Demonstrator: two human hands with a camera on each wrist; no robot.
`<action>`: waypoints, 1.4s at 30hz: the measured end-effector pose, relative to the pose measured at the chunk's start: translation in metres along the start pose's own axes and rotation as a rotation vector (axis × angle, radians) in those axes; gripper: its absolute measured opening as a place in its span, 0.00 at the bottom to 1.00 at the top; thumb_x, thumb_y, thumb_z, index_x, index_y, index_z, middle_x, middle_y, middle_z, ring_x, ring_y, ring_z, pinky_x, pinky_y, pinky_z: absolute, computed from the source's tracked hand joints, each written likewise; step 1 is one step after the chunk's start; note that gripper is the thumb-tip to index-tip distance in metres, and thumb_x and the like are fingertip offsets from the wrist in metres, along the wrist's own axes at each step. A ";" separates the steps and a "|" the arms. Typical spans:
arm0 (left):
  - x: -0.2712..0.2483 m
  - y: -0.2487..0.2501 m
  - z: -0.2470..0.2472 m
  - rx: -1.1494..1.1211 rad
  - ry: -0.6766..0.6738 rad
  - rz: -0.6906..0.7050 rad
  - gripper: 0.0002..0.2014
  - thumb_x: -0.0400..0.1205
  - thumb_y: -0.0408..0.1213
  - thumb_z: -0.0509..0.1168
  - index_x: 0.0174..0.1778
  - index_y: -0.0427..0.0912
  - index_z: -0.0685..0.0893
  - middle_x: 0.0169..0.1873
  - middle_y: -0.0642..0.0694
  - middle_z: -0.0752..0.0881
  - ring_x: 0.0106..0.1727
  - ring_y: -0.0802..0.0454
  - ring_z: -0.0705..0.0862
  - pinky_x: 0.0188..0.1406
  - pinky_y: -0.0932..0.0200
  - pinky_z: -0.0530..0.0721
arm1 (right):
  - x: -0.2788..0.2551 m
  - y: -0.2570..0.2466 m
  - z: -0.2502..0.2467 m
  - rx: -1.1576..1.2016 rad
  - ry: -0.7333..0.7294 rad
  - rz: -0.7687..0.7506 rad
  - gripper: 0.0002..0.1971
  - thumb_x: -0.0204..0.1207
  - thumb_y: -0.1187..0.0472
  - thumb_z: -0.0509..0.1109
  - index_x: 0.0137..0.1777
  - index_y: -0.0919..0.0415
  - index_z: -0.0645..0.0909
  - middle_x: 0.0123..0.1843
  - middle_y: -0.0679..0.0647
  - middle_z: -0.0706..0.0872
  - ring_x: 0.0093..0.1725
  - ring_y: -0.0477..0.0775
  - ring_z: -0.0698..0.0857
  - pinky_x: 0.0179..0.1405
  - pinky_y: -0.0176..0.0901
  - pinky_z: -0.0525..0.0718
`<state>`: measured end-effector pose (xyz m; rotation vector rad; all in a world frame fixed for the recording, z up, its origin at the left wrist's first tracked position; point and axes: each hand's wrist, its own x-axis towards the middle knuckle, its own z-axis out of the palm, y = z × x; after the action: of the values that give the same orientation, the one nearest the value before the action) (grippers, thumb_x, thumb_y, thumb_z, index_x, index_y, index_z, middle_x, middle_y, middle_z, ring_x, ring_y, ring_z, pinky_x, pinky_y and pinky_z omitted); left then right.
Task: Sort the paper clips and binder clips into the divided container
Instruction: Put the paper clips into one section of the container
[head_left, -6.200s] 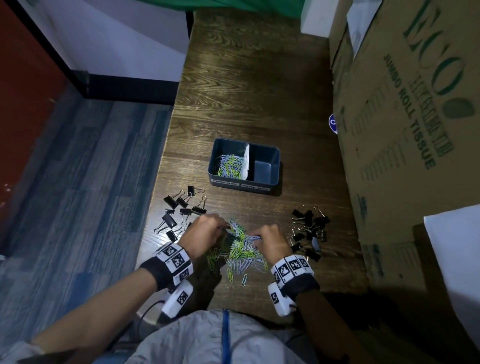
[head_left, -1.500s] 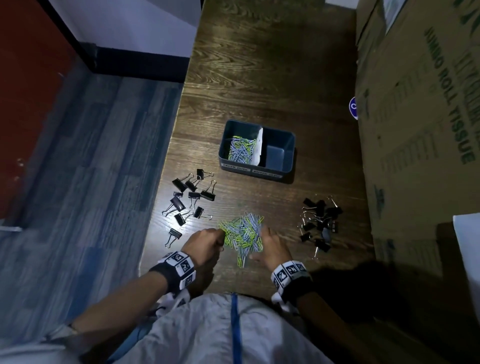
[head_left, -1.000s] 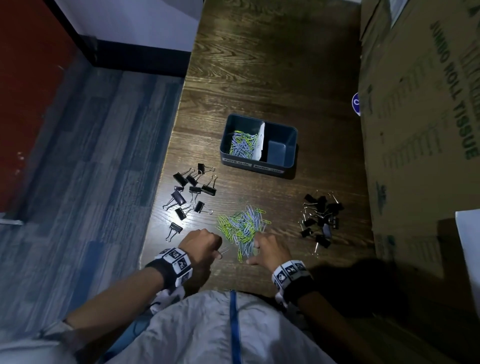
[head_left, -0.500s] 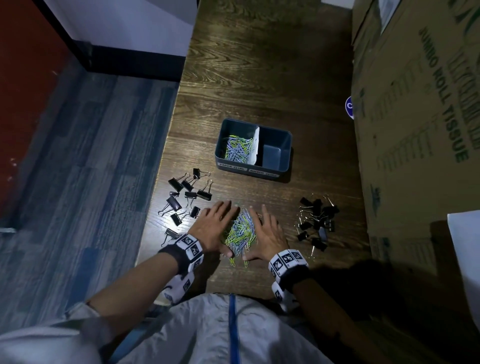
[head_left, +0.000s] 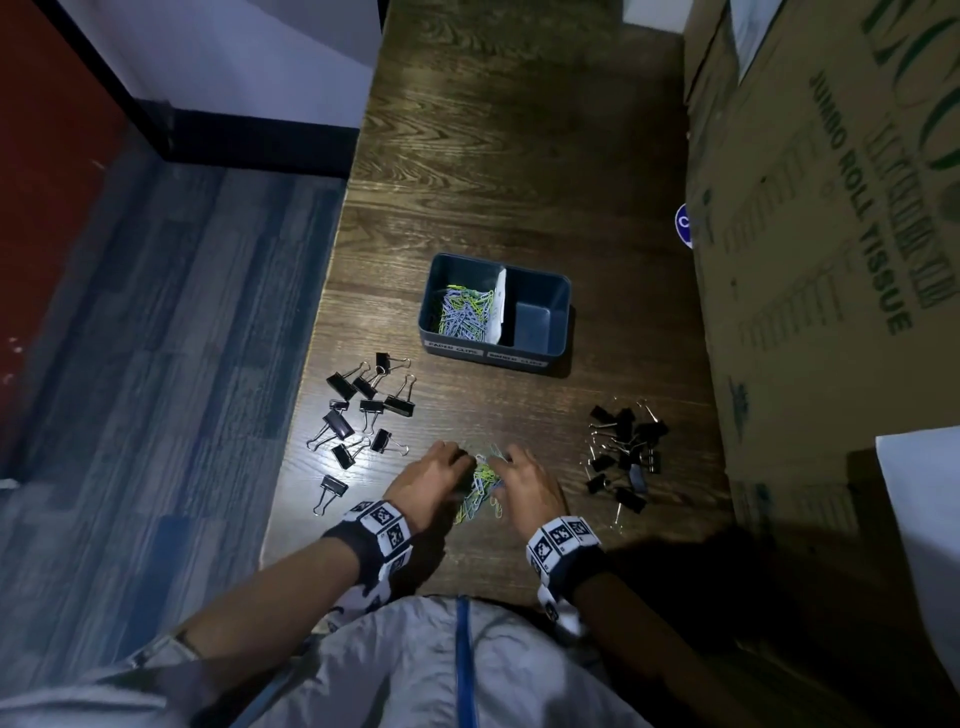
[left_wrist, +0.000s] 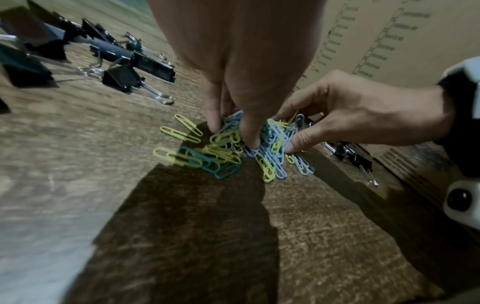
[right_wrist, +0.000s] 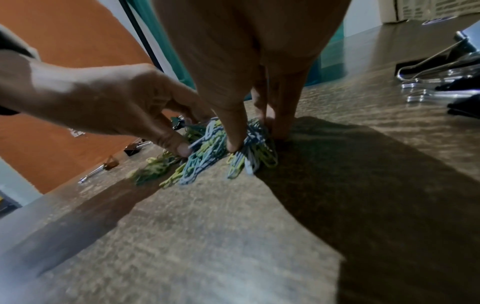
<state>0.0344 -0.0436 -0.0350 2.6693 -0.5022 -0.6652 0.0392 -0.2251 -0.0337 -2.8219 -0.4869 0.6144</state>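
Dark wood-grain worktop (head_left: 519, 156); blue carpet at frame left, cardboard box (head_left: 831, 260) at right. Both hands, left hand (head_left: 431, 480) and right hand (head_left: 532, 486), pinch the paper clips (head_left: 480, 480) low centre; divided container (head_left: 540, 312) above.

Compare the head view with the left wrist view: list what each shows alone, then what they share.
Head view only: the divided container, paper clips in its left compartment, its right compartment bare.

Left wrist view only: single clip colours, yellow, blue and one teal clip.

Both: left hand and right hand gathering the paper clip pile, binder clips on either side.
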 end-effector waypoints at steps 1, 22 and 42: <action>0.000 -0.001 -0.002 -0.046 0.025 0.001 0.26 0.78 0.35 0.71 0.73 0.46 0.74 0.62 0.44 0.76 0.61 0.46 0.78 0.57 0.52 0.83 | 0.001 0.000 -0.003 0.012 -0.007 0.008 0.20 0.75 0.67 0.74 0.66 0.55 0.83 0.67 0.55 0.81 0.62 0.60 0.84 0.58 0.53 0.86; -0.001 0.007 -0.088 -0.427 0.281 0.021 0.06 0.83 0.32 0.68 0.51 0.38 0.90 0.40 0.47 0.91 0.34 0.58 0.88 0.36 0.64 0.86 | 0.013 0.020 -0.042 0.270 -0.131 0.288 0.09 0.75 0.60 0.79 0.54 0.49 0.92 0.48 0.56 0.93 0.45 0.54 0.91 0.47 0.44 0.88; 0.072 -0.031 -0.160 -0.302 0.465 -0.260 0.09 0.81 0.33 0.70 0.55 0.46 0.89 0.47 0.47 0.92 0.45 0.52 0.88 0.51 0.52 0.88 | 0.076 -0.039 -0.211 0.335 0.278 0.022 0.05 0.78 0.66 0.75 0.50 0.60 0.92 0.46 0.54 0.91 0.45 0.52 0.88 0.41 0.34 0.78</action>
<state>0.1826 -0.0073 0.0581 2.4973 0.0684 -0.1489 0.1856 -0.1899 0.1369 -2.5379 -0.2722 0.2681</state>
